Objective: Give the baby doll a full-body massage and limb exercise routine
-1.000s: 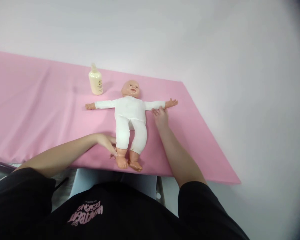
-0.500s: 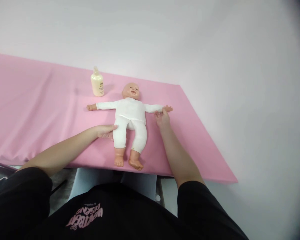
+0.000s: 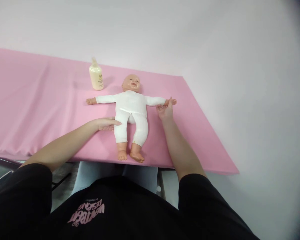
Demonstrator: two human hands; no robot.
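Observation:
A baby doll point(image 3: 132, 101) in white clothing lies on its back, arms spread and head away from me. My left hand point(image 3: 107, 124) is at its thigh on the left side, thumb on top and the other fingers partly hidden beside or under the leg. My right hand point(image 3: 166, 109) is closed at the doll's wrist on the right side, its thumb against the wrist and its fingers under the forearm. Beyond the doll's arm on the left stands a pale yellow pump bottle point(image 3: 96, 77).
The doll lies on a table with a pink cover point(image 3: 199, 143), its feet close to the near edge. A pale wall point(image 3: 150, 33) rises behind and to the right. At lower left is a dark chair-like object point(image 3: 1, 171) with a metal frame.
My right hand has shifted slightly outward along the doll's arm, its thumb now at the wrist. My left thumb reaches farther over the thigh. The whole view has tilted a little.

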